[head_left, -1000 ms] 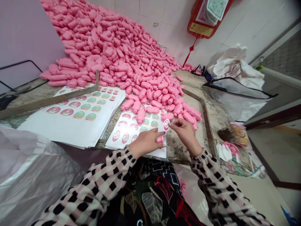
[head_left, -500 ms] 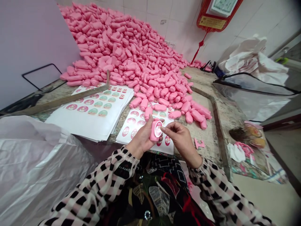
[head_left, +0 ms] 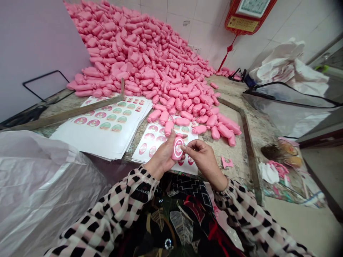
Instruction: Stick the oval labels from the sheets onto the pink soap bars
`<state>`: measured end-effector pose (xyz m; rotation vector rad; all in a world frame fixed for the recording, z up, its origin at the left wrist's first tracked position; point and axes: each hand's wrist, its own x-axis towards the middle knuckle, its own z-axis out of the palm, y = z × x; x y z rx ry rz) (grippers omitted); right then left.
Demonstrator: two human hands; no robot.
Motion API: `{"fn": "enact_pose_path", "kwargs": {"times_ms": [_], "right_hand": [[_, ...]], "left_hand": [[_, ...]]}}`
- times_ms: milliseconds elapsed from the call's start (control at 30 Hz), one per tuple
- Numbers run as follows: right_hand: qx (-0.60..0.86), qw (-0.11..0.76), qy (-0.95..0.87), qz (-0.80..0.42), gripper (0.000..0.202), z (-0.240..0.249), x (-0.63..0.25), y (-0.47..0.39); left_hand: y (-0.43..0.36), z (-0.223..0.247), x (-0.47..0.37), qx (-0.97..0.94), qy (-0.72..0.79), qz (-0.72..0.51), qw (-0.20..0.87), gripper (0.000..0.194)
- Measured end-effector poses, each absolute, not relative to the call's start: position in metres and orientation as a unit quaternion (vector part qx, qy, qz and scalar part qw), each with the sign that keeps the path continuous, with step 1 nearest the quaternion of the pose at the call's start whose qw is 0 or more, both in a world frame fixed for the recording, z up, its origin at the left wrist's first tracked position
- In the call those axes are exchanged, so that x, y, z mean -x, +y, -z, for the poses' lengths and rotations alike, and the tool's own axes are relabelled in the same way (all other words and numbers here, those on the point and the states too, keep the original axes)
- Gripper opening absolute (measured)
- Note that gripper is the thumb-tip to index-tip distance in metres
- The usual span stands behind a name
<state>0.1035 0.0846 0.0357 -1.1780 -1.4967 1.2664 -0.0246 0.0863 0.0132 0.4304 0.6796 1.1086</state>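
Observation:
My left hand (head_left: 162, 157) is wrapped round a small pink plastic bottle (head_left: 175, 156), held upright over the front edge of the table. An oval pink sticker (head_left: 178, 146) with a white rim lies against the bottle's face. From the right, my right hand (head_left: 205, 157) reaches in with fingers curled, and its thumb and fingertips pinch at the sticker's right edge. Beneath both hands is a sticker sheet (head_left: 143, 148) with pink and green ovals, partly covered by loose bottles. Part of the bottle is hidden behind my left fingers.
A large heap of pink bottles (head_left: 150, 53) fills the back. At left lie stacked sticker sheets (head_left: 107, 125) under a wooden strip (head_left: 77, 112). Another wooden strip (head_left: 248, 142) edges the right side. A pink plastic piece (head_left: 227, 162) and a clear bag (head_left: 289, 105) are at right.
The bottle has turned slightly, so the sticker now faces me more squarely and sits flatter on it. My right thumb has moved slightly left and down along the sticker's edge.

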Motion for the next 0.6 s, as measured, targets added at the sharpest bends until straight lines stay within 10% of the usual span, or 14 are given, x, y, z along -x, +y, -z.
{"fn": "enact_pose_path", "kwargs": {"times_ms": [233,467,600], "right_hand": [[0.482,0.385,-0.629,-0.473,0.028,-0.03,-0.105,0.083],[0.568,0.264,-0.77,-0.125,0.03,-0.039,-0.118,0.077],[0.585,0.307,-0.665,-0.35,0.034,-0.03,-0.119,0.085]], "left_hand": [[0.085,-0.012,0.023,-0.214,0.326,-0.512,0.766,0.06],[0.08,-0.014,0.024,-0.25,0.346,-0.512,0.746,0.064],[0.078,-0.015,0.018,-0.251,0.384,-0.5,0.734,0.066]]}}
